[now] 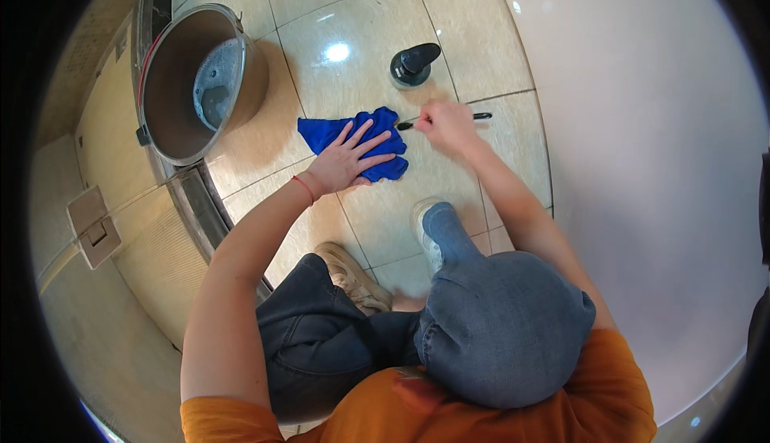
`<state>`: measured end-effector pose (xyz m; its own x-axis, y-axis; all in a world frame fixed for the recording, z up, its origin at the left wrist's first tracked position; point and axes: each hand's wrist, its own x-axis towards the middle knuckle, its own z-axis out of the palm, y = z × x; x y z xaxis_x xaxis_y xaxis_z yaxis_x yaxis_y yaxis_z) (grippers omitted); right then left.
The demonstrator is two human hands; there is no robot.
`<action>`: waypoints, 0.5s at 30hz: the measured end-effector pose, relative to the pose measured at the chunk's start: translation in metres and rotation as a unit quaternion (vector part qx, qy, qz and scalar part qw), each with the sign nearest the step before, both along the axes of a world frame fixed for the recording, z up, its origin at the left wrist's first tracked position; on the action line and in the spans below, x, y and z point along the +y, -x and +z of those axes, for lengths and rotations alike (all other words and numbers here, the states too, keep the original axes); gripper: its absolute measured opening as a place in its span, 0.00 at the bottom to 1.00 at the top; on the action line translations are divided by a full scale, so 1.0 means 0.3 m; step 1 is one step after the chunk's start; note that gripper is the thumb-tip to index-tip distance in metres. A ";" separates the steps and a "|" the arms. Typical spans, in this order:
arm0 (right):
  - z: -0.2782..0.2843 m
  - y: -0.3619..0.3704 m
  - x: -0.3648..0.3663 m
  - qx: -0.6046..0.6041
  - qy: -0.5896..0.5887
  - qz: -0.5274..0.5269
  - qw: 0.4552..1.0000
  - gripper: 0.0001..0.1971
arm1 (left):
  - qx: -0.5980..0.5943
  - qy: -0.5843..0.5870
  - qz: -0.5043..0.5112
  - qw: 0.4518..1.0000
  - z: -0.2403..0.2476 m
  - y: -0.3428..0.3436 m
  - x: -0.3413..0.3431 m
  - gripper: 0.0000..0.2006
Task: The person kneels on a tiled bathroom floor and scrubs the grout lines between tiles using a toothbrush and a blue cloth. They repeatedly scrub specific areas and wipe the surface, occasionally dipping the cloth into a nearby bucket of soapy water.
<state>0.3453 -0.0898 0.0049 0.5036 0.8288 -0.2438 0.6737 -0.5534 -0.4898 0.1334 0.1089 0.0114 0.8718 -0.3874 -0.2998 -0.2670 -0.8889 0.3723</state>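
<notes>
My left hand (342, 161) lies flat with spread fingers on a crumpled blue cloth (377, 120), pressing it to the tiled floor. To its right my right hand (446, 128) is closed around a slim black brush-like tool (483, 116). One end of this tool sticks out past the fist to the right. Its other, dark end points left and reaches the cloth's right edge; the tip is too small to make out. Just beyond my right hand stands a bottle with a black pump top (415, 64).
A large bucket (255, 82) with soapy water stands at the far left, beside a dark door track (200, 206). A smooth white panel (642, 162) rises along the right. My shoes (353, 275) and bent knees are close in front of me. A metal hinge (94, 228) sits at the left.
</notes>
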 end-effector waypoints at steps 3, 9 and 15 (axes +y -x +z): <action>0.013 -0.083 -0.046 0.003 0.056 -0.049 0.997 0.13 | -0.017 0.010 0.012 1.000 -0.012 0.003 0.002 0.39; 0.015 -0.041 -0.017 -0.022 0.055 -0.013 0.998 0.11 | 0.002 -0.005 0.002 1.000 -0.002 -0.006 0.001 0.38; 0.067 -0.123 -0.077 0.036 0.096 -0.100 0.990 0.11 | -0.039 0.017 0.014 0.999 -0.022 0.005 0.003 0.38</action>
